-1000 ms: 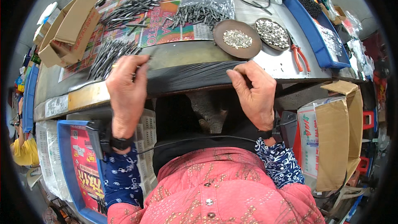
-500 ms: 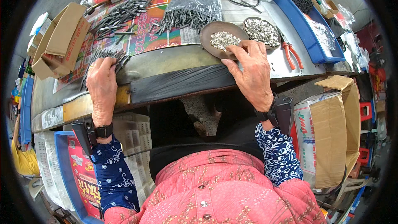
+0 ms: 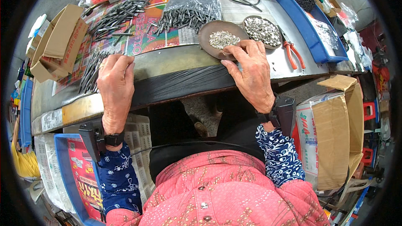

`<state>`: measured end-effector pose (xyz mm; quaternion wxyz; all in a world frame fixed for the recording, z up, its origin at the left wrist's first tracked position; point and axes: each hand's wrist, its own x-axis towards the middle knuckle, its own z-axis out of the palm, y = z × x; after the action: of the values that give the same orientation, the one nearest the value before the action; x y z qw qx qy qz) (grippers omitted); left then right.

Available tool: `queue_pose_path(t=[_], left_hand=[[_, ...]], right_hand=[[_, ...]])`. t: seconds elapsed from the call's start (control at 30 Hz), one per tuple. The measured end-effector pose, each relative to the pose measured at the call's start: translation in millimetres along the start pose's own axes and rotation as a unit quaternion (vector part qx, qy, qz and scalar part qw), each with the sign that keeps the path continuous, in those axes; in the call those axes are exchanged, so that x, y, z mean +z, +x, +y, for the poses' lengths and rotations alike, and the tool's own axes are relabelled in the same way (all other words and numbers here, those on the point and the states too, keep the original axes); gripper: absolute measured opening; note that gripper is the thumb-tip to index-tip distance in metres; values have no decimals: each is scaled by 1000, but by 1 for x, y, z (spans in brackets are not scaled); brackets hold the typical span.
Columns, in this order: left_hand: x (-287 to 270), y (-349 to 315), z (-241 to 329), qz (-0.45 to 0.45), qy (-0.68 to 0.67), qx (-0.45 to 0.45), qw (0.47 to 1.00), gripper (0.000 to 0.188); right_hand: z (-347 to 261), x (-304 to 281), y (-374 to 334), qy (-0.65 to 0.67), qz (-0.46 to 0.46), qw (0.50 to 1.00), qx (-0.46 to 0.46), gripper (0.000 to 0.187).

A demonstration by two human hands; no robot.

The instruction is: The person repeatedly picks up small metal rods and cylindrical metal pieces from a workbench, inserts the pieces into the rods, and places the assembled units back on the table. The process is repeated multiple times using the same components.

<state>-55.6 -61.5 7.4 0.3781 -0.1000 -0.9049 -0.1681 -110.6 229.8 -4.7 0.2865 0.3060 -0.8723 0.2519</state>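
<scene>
My left hand (image 3: 115, 83) hovers over the table's front edge, just right of a bundle of thin black rods (image 3: 93, 72). Its fingers are closed together; whatever they hold is hidden. My right hand (image 3: 251, 75) bends over the front rim of a shallow brown dish (image 3: 206, 44). Thumb and forefinger are drawn together there, and anything between them is too small to name. Small silvery metal pins (image 3: 224, 39) lie heaped in that dish. Beside it, a second round dish (image 3: 271, 45) holds small flat silvery pieces (image 3: 262, 31).
Red-handled pliers (image 3: 293, 52) lie right of the dishes. Behind are a clear bag of black rods (image 3: 193, 2) and a loose heap of black rods (image 3: 121, 16). A cardboard box (image 3: 60, 44) stands left, a long blue tray (image 3: 307, 27) right, and another carton (image 3: 331, 138) beside me.
My left hand has moved right and slightly nearer to me, away from the bundle of black rods. The right hand stays at the brown dish, with hardly any shift.
</scene>
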Motion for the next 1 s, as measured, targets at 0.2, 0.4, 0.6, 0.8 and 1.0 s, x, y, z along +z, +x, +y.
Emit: queue_pose_path(t=[0.2,0.4,0.6,0.8,1.0], left_hand=[[7,8,6,-12,2,1,1000,7],[7,23,-9,-31,56,-2,998,5],[12,45,-43,-63,133,0,989,8],[20,66,-76,-116,210,-35,970,11],[35,73,-84,-172,224,-40,958,12]], right_hand=[[-2,0,1,-5,-10,1000,-5,22],[-5,-2,5,2,-17,1000,-11,16],[-3,-1,7,65,-12,998,6,11],[-4,1,8,95,-2,995,26,10],[-4,1,9,107,-2,994,32,11]])
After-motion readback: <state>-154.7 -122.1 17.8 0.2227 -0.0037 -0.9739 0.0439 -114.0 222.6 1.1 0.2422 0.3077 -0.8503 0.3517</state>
